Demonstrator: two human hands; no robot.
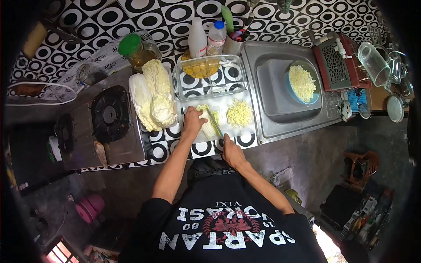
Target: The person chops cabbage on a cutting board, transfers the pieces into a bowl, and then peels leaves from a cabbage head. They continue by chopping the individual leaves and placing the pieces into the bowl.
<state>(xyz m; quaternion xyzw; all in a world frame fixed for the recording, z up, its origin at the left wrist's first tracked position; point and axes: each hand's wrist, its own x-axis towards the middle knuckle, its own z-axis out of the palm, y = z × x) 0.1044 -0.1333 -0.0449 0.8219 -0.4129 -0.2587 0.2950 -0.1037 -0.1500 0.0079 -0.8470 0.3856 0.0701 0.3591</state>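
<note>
On a white cutting board (221, 105) lies a piece of napa cabbage (209, 129). My left hand (193, 121) grips its left side, fingers curled over the leaves. In my right hand (233, 152) is a knife (216, 125), its blade running along the cabbage's right side, with a sliver of green leaf beyond it. A pile of chopped cabbage (239, 113) sits on the board to the right of the blade. Left of the board, whole napa cabbages (153, 96) lie together.
Behind the board stands a clear glass dish (210, 93). The sink (272, 115) at right holds a bowl (289, 89) of chopped cabbage. A gas stove (127, 142) is at left. Bottles (216, 38) and a green-lidded jar (130, 45) line the wall.
</note>
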